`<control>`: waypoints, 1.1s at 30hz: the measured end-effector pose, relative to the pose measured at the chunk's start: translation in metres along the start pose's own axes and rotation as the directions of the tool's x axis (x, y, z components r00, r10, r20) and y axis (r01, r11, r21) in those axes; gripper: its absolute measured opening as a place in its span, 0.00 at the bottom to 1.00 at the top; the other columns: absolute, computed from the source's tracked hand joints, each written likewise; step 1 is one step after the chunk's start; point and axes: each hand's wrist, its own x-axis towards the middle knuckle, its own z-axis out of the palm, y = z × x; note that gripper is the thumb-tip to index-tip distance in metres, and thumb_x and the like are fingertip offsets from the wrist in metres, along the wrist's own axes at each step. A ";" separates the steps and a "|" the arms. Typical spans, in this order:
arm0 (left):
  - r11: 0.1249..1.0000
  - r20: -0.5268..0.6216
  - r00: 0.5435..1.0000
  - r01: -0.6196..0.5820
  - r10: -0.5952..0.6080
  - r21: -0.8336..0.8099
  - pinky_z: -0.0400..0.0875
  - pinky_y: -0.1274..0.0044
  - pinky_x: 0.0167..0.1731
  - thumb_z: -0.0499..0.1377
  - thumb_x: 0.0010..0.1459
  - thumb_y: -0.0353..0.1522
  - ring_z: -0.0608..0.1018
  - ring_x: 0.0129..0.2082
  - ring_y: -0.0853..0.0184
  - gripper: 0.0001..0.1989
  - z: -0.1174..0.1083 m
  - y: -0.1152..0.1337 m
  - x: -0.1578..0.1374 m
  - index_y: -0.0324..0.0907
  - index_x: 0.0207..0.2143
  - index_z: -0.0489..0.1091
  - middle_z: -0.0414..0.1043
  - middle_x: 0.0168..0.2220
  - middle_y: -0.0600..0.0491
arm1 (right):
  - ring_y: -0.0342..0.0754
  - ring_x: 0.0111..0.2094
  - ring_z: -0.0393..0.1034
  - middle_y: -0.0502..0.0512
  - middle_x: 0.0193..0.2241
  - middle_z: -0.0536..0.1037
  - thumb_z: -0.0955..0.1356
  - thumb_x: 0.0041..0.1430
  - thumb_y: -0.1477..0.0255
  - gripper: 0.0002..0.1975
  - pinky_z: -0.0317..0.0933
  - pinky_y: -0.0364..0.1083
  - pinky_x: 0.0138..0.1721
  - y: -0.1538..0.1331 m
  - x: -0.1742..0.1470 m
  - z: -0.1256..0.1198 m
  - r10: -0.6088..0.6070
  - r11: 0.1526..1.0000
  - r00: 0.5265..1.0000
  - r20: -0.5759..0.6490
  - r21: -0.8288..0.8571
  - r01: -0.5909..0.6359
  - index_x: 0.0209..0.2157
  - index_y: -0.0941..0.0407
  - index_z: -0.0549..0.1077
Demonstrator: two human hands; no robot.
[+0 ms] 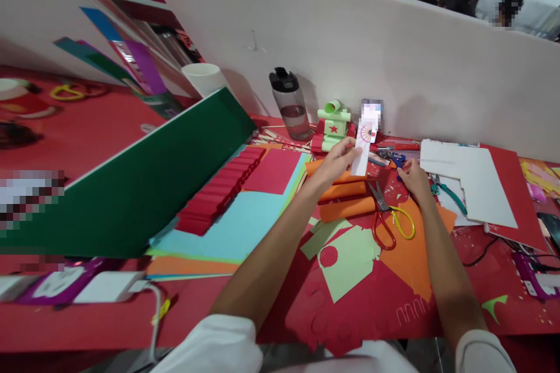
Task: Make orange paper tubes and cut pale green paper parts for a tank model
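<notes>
My left hand (343,157) is closed on a white paper strip (360,156), held upright at the back of the table. A round pink-orange figure shows near the strip's top. My right hand (415,179) has its fingers closed at a small blue tool (397,159); its exact kind is hard to make out. Between my arms lie scissors (385,210) with one red and one yellow handle, blades partly spread. Orange paper rolls (347,210) lie beside them. Nearer me are a cut light-green paper sheet (350,265) and an orange sheet (405,245).
A green board (144,180) leans at left beside coloured sheets (227,215) and folded red paper (219,192). A water bottle (291,108) and a green-and-red paper model (333,128) stand against the partition (306,29). Teal-handled pliers (452,193) and white boards (476,180) lie right.
</notes>
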 end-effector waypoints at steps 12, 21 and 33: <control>0.995 0.030 0.999 -0.027 0.030 -0.092 0.58 0.77 0.26 0.69 0.49 0.32 0.65 0.23 0.74 0.22 -0.001 0.004 0.001 0.45 0.44 0.63 0.65 0.26 0.62 | 0.51 0.34 0.71 0.51 0.36 0.72 0.64 0.65 0.61 0.09 0.67 0.51 0.40 -0.003 0.004 -0.021 -0.089 0.917 0.975 -0.205 0.364 0.161 0.39 0.49 0.59; 0.988 0.071 0.996 0.071 -0.062 -0.138 0.53 0.80 0.22 0.64 0.53 0.32 0.60 0.19 0.76 0.16 0.003 0.008 -0.005 0.46 0.39 0.59 0.59 0.23 0.65 | 0.43 0.31 0.77 0.44 0.38 0.72 0.80 0.48 0.60 0.28 0.73 0.43 0.32 -0.019 0.003 -0.047 -0.067 0.411 0.952 -0.298 0.861 0.299 0.39 0.48 0.60; 0.983 -0.065 0.996 0.051 -0.064 -0.178 0.67 0.80 0.29 0.69 0.54 0.43 0.71 0.28 0.71 0.18 0.001 -0.004 0.005 0.43 0.32 0.65 0.67 0.29 0.57 | 0.45 0.30 0.77 0.45 0.31 0.74 0.80 0.52 0.57 0.23 0.70 0.43 0.31 -0.039 -0.016 -0.069 -0.231 0.296 0.956 -0.181 0.923 0.247 0.41 0.48 0.67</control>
